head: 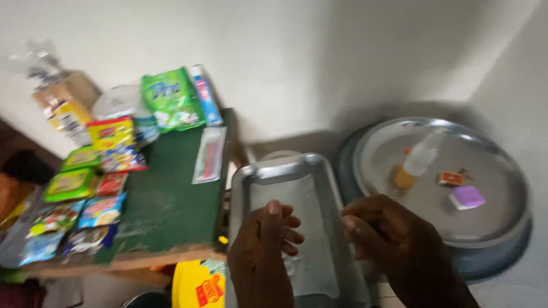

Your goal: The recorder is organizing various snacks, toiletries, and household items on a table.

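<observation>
My left hand [264, 242] and my right hand [381, 232] hover close together over a rectangular metal tray [319, 177] low in the middle of the view. The fingers of both hands are curled inward and face each other, a small gap apart. Something faint and clear may hang between them near the left fingers, but the blur hides what it is. The tray's shiny bottom looks bare.
Left stands a green-topped table [171, 205] with several snack packets [100, 211], a green sachet [171, 100], a toothpaste tube [205, 94], a toothbrush pack [210, 154] and bagged bread [65, 105]. Right, a round metal tray [491, 217] carries a bottle [419, 159], a small red box [451, 178] and a purple block [467, 197]. A yellow packet [197, 285] lies below.
</observation>
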